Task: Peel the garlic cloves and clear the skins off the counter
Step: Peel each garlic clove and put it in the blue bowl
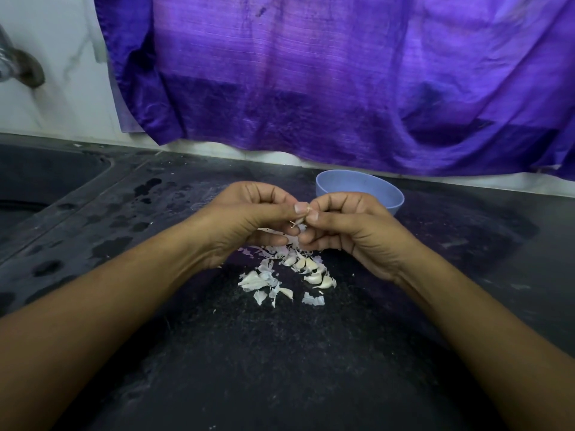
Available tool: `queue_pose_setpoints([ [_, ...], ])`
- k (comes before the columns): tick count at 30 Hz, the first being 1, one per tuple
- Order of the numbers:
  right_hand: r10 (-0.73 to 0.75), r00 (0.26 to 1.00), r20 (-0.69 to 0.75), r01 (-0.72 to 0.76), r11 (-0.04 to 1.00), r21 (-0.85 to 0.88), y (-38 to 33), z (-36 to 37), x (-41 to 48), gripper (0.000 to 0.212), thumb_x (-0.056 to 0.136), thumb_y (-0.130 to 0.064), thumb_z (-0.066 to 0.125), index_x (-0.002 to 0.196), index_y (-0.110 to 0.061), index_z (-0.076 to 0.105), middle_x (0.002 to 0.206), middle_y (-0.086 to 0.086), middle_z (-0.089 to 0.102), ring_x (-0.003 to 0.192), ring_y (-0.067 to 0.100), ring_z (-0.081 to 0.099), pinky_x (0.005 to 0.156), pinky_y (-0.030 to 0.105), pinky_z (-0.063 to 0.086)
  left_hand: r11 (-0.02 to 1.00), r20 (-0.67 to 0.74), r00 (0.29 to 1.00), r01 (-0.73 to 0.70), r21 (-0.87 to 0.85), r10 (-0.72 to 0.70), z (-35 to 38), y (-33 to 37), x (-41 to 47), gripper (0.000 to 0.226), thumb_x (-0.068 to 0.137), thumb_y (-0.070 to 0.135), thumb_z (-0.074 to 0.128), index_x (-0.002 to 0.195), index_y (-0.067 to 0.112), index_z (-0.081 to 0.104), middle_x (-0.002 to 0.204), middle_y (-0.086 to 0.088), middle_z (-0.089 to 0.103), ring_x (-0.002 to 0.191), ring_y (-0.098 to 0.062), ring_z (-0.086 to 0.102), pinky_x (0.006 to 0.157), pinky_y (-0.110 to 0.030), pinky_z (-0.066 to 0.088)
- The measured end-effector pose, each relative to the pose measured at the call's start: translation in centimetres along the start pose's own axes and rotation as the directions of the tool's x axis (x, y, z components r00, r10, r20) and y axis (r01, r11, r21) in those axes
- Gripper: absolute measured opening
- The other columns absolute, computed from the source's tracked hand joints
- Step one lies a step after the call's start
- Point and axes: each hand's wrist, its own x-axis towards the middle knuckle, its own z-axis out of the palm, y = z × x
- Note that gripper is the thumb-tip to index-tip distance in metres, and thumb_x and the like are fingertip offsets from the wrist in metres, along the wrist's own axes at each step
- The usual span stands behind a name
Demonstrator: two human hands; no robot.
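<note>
Head view: looking down over both my arms onto the dark speckled surface [280,368].
Left grip: my left grip [249,219] is clamped on a garlic clove [300,224], with the left thumb [297,208] on top and the fingers curled underneath.
Right grip: my right grip [351,228] pinches the same clove from the other side, and the right thumb [313,215] presses on its end, just beside my left thumb.
Clove in the grip: it is held up off the surface, between the two thumb tips. Most of it is hidden by my fingers, and a thin brownish wisp sticks out at its lower left. I cannot tell how much skin is on it.
Loose cloves: a small cluster of loose cloves [314,272] lies on the surface right under my grips and a little toward me.
Skins: white papery skins [261,281] are scattered among those cloves and spread to their left and near side.
Bowl: a pale blue bowl [325,189] stands upright behind my right grip, partly hidden by it. I cannot tell what is in it.
Cloth: a purple cloth [311,88] hangs down the wall, its hem near the back edge of the surface.
Sink: a dark sink [46,181] is at far left, with a tap [18,66] above it.
Wet patches: dark wet patches [109,247] lie beside my left forearm [124,290].
</note>
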Motion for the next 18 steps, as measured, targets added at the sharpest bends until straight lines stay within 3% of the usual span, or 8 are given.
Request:
queue_pose_setpoints([
  [9,-0.131,0.980,-0.152,0.106,0.981,-0.165,0.5,-0.2,0.3,0.009,0.095,-0.007,0.068,0.098,0.000,0.072,0.075,0.012,0.072,0.070,0.019,0.072,0.070,0.032,0.064,1.000,-0.102,0.995,-0.017,-0.021,0.014,0.0,-0.4,0.3,0.021,0.080,0.028,0.078,0.091,0.012,0.070,0.081,0.002,0.072,0.070,-0.008,0.068,0.063,-0.023,0.059],
  [13,-0.145,0.977,-0.155,0.096,0.953,-0.288,0.9,-0.3,0.5,0.013,0.100,-0.004,0.062,0.106,-0.004,0.073,0.094,0.019,0.075,0.069,0.021,0.073,0.064,0.032,0.061,0.997,-0.118,0.993,0.008,-0.076,-0.016,0.0,-0.6,0.5,0.011,0.090,0.017,0.074,0.095,0.009,0.069,0.077,0.000,0.073,0.066,-0.008,0.067,0.061,-0.022,0.061],
  [18,-0.215,0.959,-0.187,0.076,0.826,-0.558,1.5,-0.5,0.6,0.007,0.090,-0.008,0.077,0.089,-0.015,0.078,0.075,0.010,0.076,0.067,0.021,0.075,0.057,0.031,0.058,0.995,-0.148,0.989,0.014,-0.099,-0.029,0.0,-1.0,0.7,0.013,0.089,0.013,0.074,0.100,0.006,0.075,0.078,-0.003,0.071,0.067,-0.009,0.066,0.059,-0.021,0.060],
])
